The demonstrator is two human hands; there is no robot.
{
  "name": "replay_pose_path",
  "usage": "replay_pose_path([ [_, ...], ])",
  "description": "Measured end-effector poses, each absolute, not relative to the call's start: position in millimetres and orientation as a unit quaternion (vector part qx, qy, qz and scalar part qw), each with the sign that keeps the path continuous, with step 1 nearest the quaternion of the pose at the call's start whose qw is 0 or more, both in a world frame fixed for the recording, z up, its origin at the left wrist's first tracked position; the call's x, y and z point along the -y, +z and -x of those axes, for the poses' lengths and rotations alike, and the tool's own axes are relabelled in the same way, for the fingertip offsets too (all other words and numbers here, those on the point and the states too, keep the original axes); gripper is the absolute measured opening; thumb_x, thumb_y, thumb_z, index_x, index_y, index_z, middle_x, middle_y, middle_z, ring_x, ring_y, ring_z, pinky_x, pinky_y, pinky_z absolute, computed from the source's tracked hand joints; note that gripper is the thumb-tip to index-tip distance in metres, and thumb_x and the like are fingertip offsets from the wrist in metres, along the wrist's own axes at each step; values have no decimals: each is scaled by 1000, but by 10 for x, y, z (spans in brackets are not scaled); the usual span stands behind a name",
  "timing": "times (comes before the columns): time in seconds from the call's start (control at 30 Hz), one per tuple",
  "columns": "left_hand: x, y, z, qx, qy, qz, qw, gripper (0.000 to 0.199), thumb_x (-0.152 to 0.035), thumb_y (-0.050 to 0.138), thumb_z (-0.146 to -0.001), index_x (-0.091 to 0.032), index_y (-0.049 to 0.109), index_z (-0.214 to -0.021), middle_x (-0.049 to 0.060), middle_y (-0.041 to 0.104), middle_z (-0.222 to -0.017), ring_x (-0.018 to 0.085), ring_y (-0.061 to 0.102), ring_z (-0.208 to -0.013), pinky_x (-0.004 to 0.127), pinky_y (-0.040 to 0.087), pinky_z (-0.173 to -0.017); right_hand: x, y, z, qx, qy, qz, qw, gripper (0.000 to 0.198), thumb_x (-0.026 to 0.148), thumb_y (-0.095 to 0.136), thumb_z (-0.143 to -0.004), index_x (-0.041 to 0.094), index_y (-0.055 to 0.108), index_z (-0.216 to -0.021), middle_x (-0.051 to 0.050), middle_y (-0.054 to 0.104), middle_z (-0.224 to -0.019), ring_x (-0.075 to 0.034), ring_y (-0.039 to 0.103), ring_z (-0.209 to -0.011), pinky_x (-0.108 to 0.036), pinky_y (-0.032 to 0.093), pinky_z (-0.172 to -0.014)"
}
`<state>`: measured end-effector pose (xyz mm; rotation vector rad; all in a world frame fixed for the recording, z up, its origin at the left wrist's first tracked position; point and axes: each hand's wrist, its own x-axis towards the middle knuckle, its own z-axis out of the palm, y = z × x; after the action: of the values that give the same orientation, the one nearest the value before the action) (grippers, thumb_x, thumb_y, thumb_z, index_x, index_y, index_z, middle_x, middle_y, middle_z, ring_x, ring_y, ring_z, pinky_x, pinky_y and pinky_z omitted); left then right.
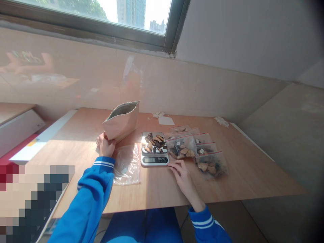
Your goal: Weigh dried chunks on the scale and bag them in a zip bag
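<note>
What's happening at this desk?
A person's left hand is at the lower corner of an open-topped paper bag. The right hand has its fingertips at the front right corner of a scale carrying brown pieces. A flat clear bag lies left of it, filled plastic bags to the right.

Scale readout [150, 160] seemingly illegible, tan bag [121, 125] contents hidden

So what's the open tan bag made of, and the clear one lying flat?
Open tan bag: probably stiff, matte paper, as it holds its shape. The greyish inside might be a lining.
Clear bag: likely thin, shiny plastic, because the table shows through and its wrinkles glint.
</note>
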<state>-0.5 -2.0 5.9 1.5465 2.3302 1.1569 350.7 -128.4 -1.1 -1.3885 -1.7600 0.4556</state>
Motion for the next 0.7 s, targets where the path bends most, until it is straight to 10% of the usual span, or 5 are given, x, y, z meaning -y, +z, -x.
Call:
replay_pose_path([
  [0.43,38,16,-33,-774,419,-465,94,63,-31,61,-65,-17,42,-124,14,44,-123,34,41,-124,47,38,-102,16,630,-3216,723,162,486,464,22,22,52,-88,21,73,-96,-7,66,-94,-20,62,-91,-34,50,-84],
  [0.7,43,13,-61,-770,432,-461,93,63,-27,62,-66,-21,38,-124,11,45,-121,31,43,-123,46,39,-101,-380,430,-3116,780,89,508,354,26,18,49,-89,22,71,-101,-7,71,-93,-22,58,-94,-37,45,-87],
])
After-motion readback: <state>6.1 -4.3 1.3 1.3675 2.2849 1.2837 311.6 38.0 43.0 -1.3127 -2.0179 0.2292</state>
